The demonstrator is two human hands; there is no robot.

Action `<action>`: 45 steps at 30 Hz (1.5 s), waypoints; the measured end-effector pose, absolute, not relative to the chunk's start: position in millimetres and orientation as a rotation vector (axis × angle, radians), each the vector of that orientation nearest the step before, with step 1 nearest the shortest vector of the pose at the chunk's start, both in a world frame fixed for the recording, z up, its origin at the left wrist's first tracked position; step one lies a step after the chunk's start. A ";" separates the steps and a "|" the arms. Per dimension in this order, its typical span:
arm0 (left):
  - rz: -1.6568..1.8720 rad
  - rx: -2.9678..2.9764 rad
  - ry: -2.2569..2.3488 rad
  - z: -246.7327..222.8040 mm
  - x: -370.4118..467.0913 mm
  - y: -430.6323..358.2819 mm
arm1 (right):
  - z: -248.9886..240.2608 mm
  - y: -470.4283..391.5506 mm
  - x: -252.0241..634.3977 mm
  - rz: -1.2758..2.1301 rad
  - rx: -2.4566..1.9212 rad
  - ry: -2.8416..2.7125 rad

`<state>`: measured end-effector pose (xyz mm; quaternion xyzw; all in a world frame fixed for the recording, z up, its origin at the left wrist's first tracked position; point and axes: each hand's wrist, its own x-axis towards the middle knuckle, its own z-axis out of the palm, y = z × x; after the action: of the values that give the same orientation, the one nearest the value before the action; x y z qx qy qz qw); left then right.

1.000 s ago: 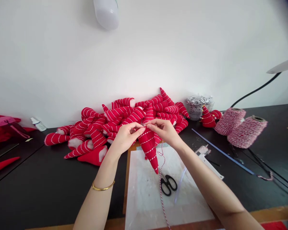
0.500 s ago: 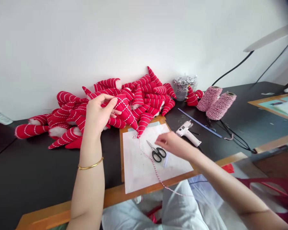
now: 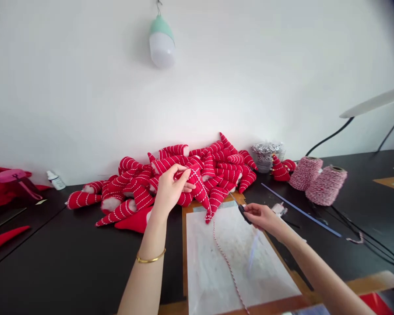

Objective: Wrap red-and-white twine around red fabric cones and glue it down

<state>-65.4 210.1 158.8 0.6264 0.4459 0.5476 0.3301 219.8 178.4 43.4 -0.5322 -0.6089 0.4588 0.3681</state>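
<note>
My left hand (image 3: pixel 170 188) pinches the wide end of a red fabric cone (image 3: pixel 200 191) with white dashed stitching, its tip slanting down to the right. From near that tip, red-and-white twine (image 3: pixel 228 263) runs down across a white sheet (image 3: pixel 205 271) toward the front edge. My right hand (image 3: pixel 262 217) is closed around the black handles of a pair of scissors (image 3: pixel 244 214), held above the sheet's upper right. Their blades point up and left, apart from the cone. Behind my left hand lies a heap of similar stuffed cones (image 3: pixel 131 177), white filling showing at several ends.
Two spools of red-and-white twine (image 3: pixel 326 186) stand at the right, near a tub of silver tinsel (image 3: pixel 265 155). A hot glue gun (image 3: pixel 279 209), partly hidden by my right hand, lies beside a lilac stick (image 3: pixel 300 210). A small white bottle (image 3: pixel 55 180) stands left.
My right hand has picked the scissors up from the sheet and raised them. The view has tilted up and shifted left, and a hanging bulb now shows. My left hand keeps its hold on the cone.
</note>
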 end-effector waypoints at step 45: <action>1.144 1.825 1.151 160.4 -48.3 201.6 | 90.4 173.1 122.1 1.711 -0.682 -1.035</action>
<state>-48.3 201.6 160.4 0.7019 0.4428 0.4402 0.3427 122.1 173.1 90.4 -0.2811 -0.4266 0.7050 0.4918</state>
